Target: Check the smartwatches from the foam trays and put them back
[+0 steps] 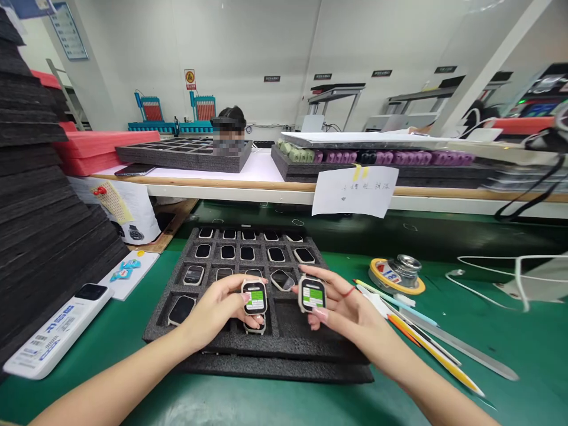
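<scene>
Over black foam tray [310, 348]: left hand [217, 310], grip closed on first lit smartwatch [255, 297]; right hand [348, 310], grip pinching second lit smartwatch [313, 294].

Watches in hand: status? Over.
Left grip on lit watch. Right grip on second lit watch. Both over tray. Tools right, outside tray.

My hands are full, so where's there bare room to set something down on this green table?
Bare green table shows between the white box and the foam tray, and in front of the tray between your forearms. It's crowded farther right, with pens and a metal strip; the tray itself is mostly filled with watches.
</scene>
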`<state>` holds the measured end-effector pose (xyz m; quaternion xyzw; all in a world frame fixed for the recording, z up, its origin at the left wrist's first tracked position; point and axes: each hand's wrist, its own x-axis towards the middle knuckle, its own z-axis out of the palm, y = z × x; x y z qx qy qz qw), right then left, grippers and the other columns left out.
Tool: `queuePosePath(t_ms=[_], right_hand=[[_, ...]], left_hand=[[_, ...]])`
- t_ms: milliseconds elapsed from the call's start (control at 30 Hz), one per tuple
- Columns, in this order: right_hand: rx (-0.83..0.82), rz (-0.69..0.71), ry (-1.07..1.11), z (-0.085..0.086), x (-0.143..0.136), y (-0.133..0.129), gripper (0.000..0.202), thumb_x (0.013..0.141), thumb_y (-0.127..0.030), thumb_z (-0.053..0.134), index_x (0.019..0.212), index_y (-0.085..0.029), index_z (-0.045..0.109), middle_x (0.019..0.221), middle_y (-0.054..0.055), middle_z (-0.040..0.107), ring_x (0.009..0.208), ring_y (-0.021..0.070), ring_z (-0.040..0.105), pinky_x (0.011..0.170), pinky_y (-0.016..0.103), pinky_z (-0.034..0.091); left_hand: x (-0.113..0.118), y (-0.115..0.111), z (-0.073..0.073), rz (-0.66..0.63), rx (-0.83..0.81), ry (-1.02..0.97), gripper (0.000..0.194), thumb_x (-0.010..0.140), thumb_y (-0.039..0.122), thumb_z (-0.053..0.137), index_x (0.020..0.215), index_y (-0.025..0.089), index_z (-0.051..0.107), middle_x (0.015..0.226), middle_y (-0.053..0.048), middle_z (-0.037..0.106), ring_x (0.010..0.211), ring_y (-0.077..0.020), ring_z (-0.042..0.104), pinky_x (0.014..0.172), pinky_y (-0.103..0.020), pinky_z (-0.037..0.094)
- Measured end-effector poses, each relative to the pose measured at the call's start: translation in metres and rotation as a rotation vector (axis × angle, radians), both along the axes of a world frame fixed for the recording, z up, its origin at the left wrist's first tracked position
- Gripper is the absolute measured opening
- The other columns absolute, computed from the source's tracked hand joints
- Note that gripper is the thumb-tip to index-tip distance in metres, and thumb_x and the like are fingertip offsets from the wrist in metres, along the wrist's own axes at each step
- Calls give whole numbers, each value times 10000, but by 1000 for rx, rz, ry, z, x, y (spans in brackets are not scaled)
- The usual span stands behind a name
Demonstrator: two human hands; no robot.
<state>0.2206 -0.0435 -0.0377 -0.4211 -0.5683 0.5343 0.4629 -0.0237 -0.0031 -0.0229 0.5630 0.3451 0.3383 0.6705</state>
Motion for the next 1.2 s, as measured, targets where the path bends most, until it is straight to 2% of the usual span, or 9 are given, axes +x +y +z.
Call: queuePosePath(t_ms=[167,367,467,600,700,800,933,1067,1200], right_hand=[[164,-133,-566,-1,36,-16,503,839,-401,673,1309,-296,526,1128,86,641,984,267,632,895,455,530],[329,1,-855,8,48,-15,438,910,-409,579,1335,-308,545,1361,89,565,1273,318,488,1098,557,354],[390,-30,-825,16,35,-11,413,937,-377,538,1345,-309,542,1356,91,572,1266,308,501,1085,541,382],[527,-3,-843,18,-4,-1,317,949,-307,516,1248,-281,619,1353,118,559,1294,306,479,1079,551,385],[584,38,-977,14,-37,10,247,927,-284,564,1126,-199,685,1428,174,484,1404,360,330,1112,592,311],[606,97,-1045,9,-59,19,214,895,-320,623,959,-130,700,1440,213,465,1437,389,251,1140,590,259],[577,181,-906,12,-64,22,206,821,-303,717,940,-157,632,1359,163,556,1403,335,341,1151,530,281],[507,278,-728,20,-60,21,100,846,-240,697,897,-216,614,941,4,710,957,200,665,1130,479,313],[283,108,-312,24,-63,30,155,927,-365,568,985,-222,562,885,15,652,781,172,644,754,334,526]], left_hand=[[17,-9,-1,-34,151,228,681,763,187,679,1393,231,423,1083,-83,639,837,-187,660,800,-357,547],[44,-12,-10,-125,737,511,542,801,282,708,1314,189,559,1258,-129,605,1156,-282,546,1043,-454,416],[41,-11,-8,-124,846,568,492,837,319,680,1300,185,578,1300,-131,584,1227,-275,503,1075,-431,389],[13,-7,16,12,946,701,226,905,341,590,1055,217,706,1074,-72,698,1042,-247,611,943,-379,460],[-13,-5,35,105,937,1058,241,942,313,520,873,199,721,873,-59,714,871,-246,642,798,-367,481],[-31,-5,37,38,918,1332,265,948,299,502,858,178,721,847,-84,692,882,-275,622,787,-390,472],[-45,-7,22,5,910,1178,222,963,308,474,926,177,650,968,-70,645,972,-246,572,879,-391,446],[-54,-11,20,12,678,948,190,866,363,631,965,205,595,918,-11,650,881,-201,592,765,-314,463],[-48,-11,35,34,626,781,134,778,344,734,836,233,688,860,11,696,876,-197,628,805,-309,448]])
